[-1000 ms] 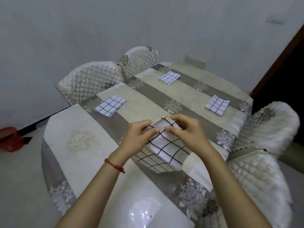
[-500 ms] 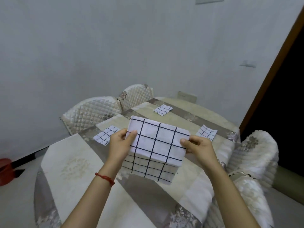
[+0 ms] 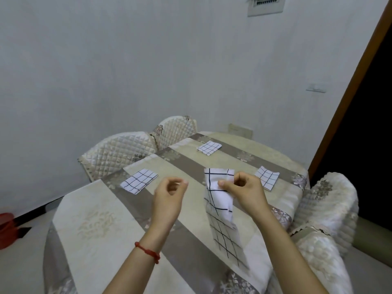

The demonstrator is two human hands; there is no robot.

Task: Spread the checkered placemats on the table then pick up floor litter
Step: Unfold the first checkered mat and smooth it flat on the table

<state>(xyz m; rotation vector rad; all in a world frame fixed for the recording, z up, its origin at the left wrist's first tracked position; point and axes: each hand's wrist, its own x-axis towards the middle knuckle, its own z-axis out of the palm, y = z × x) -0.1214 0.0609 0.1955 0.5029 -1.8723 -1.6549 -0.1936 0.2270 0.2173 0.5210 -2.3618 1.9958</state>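
Head: three folded placemats (image 3: 139,181) on table (image 3: 89,219); chairs (image 3: 118,151) beside.

- Head view: from the person's head, forward and slightly down, close over the near edge of the table (image 3: 91,211).
- It faces the wall (image 3: 127,71).

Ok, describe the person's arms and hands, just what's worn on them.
Both forearms are bare, with no sleeves in view. The left wrist carries a thin red string bracelet. The left hand and right hand wear no gloves, and no rings or watch show.
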